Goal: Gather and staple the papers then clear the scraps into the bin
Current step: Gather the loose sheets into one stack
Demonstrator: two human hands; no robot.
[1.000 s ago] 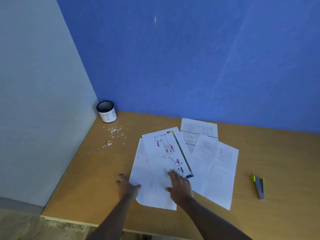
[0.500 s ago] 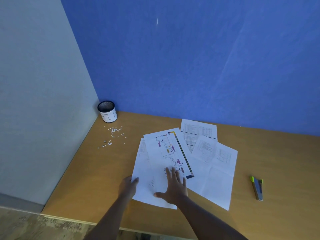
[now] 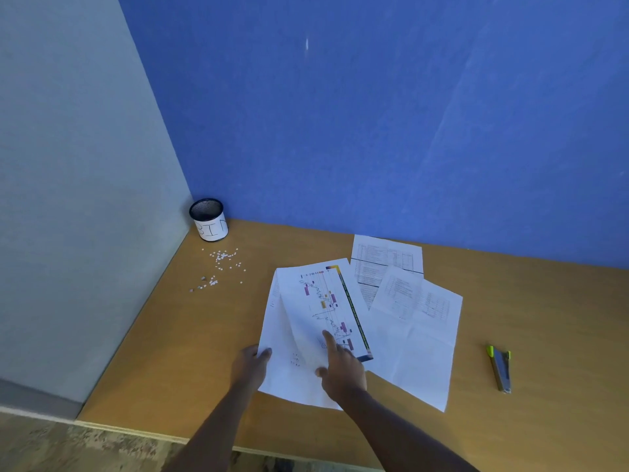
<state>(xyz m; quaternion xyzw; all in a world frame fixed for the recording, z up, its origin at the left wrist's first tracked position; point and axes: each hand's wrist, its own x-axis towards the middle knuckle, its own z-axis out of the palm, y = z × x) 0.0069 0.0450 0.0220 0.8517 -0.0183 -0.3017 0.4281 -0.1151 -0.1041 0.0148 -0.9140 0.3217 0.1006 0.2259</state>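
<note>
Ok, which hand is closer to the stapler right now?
Right. The right hand presses on the chart sheet, with the stapler lying off to its right. The left hand pinches the left edge of the underlying sheet, farther away.

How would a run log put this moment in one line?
gathering | left hand grips plain sheet | right hand presses chart sheet | stapler untouched

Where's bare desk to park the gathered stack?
Bare: strip between the papers and stapler; desk right of the stapler; front-left patch between scraps and left hand. Crowded: centre, papers under right hand; bin corner.
</note>
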